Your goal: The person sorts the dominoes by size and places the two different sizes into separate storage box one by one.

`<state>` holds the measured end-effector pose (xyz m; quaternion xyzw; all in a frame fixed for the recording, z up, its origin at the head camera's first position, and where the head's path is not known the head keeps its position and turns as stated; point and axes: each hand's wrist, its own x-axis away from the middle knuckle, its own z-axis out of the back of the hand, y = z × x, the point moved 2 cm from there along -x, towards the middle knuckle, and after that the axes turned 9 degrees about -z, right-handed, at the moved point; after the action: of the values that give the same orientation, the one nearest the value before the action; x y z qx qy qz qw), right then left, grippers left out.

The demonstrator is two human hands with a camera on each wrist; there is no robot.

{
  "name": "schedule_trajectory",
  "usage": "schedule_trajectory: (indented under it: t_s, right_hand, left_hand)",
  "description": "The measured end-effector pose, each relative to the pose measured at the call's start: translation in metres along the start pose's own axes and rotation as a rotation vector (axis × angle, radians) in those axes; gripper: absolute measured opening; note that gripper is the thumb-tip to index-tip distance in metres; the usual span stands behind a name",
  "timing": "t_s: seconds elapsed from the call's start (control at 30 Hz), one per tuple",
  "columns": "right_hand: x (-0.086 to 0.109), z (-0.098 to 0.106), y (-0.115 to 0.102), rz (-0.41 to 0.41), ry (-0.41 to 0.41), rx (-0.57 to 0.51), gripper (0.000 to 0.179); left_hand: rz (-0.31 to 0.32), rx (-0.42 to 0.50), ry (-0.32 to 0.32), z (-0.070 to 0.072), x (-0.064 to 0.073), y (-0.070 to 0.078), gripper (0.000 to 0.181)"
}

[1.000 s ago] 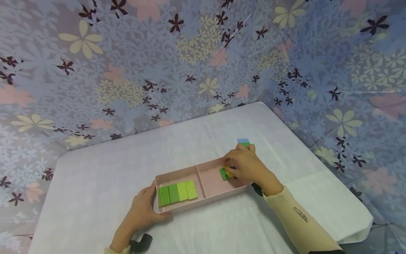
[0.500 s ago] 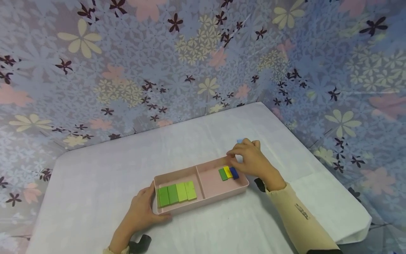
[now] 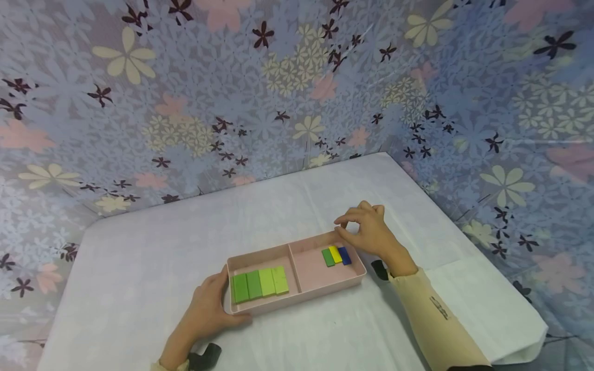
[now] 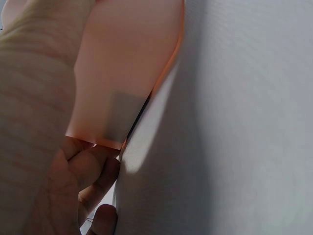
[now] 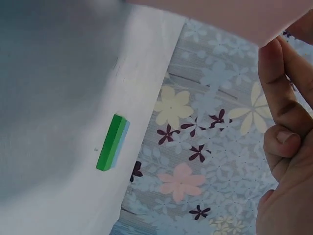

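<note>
A pale pink two-compartment box (image 3: 312, 272) stands on the white-covered table. My left hand (image 3: 211, 304) grips its left end, thumb along the front wall and fingers round the short side. At the far right corner, my right hand (image 3: 371, 232) pinches the rim between thumb and forefinger; the right wrist view shows a fingertip against the box wall (image 5: 234, 22). In the left compartment lie several green blocks (image 3: 260, 284), some darker, some lime. The right one contains a green block (image 3: 328, 257), a yellow block (image 3: 335, 254) and a dark blue block (image 3: 344, 255).
Beyond the box, a green block (image 5: 111, 142) and a light blue block (image 5: 121, 143) lie side by side on the table, hidden behind my right hand in the head view. A flower-patterned cloth (image 3: 278, 103) rises behind the table (image 3: 153, 247).
My right hand has moved from the small blocks in the right compartment back to the box's far right corner, uncovering them and covering the blocks beyond. My left hand stays at the left end.
</note>
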<state>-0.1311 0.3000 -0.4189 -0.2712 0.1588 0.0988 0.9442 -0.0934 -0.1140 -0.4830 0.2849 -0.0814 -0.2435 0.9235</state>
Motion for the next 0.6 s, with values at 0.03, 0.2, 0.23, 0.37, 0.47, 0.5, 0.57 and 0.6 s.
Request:
schedule_trajectory:
  t_s: [0.03, 0.2, 0.23, 0.37, 0.47, 0.5, 0.57, 0.6]
  right_hand:
    - [-0.001, -0.001, 0.002, -0.013, 0.007, -0.008, 0.010]
    - [-0.004, -0.006, 0.018, -0.133, 0.005, -0.055, 0.016]
    - [-0.004, -0.007, 0.022, -0.163, -0.003, -0.051, 0.018]
    - [-0.010, -0.011, 0.035, -0.296, -0.034, 0.004, 0.025]
    - [-0.015, -0.013, 0.042, -0.413, -0.020, 0.065, 0.031]
    - [-0.016, -0.013, 0.043, -0.445, -0.010, 0.084, 0.032]
    - [-0.018, -0.013, 0.046, -0.500, 0.017, 0.100, 0.035]
    - [-0.019, -0.014, 0.048, -0.519, 0.033, 0.111, 0.035]
  left_hand:
    - [0.007, 0.001, -0.003, 0.001, 0.000, 0.000, 0.142]
    - [-0.008, 0.000, 0.000, 0.002, -0.002, -0.002, 0.140]
    - [-0.016, 0.000, 0.003, 0.002, -0.002, -0.002, 0.140]
    - [-0.041, 0.003, 0.015, 0.003, -0.002, -0.001, 0.139]
    - [-0.043, 0.001, 0.014, 0.004, -0.002, 0.000, 0.139]
    - [-0.039, 0.000, 0.009, 0.004, -0.002, 0.000, 0.139]
    - [-0.027, 0.004, 0.004, 0.005, -0.001, 0.000, 0.139]
    - [-0.021, 0.005, 0.002, 0.006, -0.001, 0.000, 0.140]
